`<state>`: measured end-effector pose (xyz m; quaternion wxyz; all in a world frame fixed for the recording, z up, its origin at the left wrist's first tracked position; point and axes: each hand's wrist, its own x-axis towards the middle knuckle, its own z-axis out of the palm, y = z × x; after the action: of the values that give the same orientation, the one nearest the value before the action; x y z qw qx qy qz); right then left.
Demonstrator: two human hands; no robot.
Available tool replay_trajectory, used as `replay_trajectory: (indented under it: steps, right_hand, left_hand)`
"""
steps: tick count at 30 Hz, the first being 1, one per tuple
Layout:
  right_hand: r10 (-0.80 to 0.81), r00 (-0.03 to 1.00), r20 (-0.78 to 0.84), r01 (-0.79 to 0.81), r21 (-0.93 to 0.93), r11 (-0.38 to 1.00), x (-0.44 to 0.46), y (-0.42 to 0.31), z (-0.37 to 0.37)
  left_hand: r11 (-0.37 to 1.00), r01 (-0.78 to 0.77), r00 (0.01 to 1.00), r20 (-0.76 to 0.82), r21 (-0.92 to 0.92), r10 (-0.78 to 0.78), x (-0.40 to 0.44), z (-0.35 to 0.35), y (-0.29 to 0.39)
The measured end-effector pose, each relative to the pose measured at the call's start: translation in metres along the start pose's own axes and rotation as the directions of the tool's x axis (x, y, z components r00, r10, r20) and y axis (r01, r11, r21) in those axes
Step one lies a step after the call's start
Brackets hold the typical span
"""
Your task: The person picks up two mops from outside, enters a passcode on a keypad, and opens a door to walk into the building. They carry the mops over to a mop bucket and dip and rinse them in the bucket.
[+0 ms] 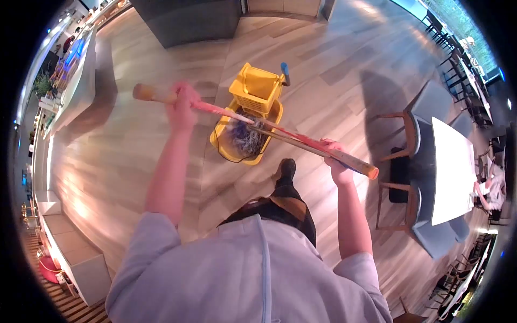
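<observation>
My left hand [183, 102] is closed around a red-and-pale mop handle [218, 110], near its thick tan end. On the right, my right hand [336, 156] grips another mop handle [358, 164] with an orange tip; red and brown lengths run side by side here, and I cannot tell whether they are separate poles. The handles converge above a yellow mop bucket [273, 121]. Grey-purple mop strands [245, 137], partly blurred, lie in its basin. A yellow wringer [257, 89] with a blue-gripped lever [285, 72] sits on the bucket's far side.
My dark shoe [288, 168] stands close to the bucket on the wood-look floor [134, 161]. Grey chairs [428, 102] surround a white table [449, 167] on the right, with another person [495, 188] beyond. A dark cabinet [194, 21] stands ahead; a counter [75, 97] runs along the left.
</observation>
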<state>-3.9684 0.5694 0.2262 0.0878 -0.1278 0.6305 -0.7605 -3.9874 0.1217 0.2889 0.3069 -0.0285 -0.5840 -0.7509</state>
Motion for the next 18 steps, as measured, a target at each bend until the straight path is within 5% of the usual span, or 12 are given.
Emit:
replay_trajectory:
  steps: [5,11,18]
  right_hand:
    - [-0.002,0.998,0.055,0.008,-0.115,0.993,0.036,-0.027,-0.056]
    - [0.044,0.997,0.066,-0.041,-0.049,0.998,0.086,-0.033,-0.097]
    - [0.018,0.989,-0.145,-0.025,-0.045,0.999,0.05,-0.024,-0.006]
  left_hand:
    - [0.989,0.149,0.984,-0.097,0.02,-0.146,0.008,0.05,-0.016]
    - [0.987,0.152,0.985,-0.093,0.058,-0.146,0.021,0.09,-0.035]
    - [0.988,0.154,0.987,0.04,-0.011,-0.153,0.037,0.025,-0.062]
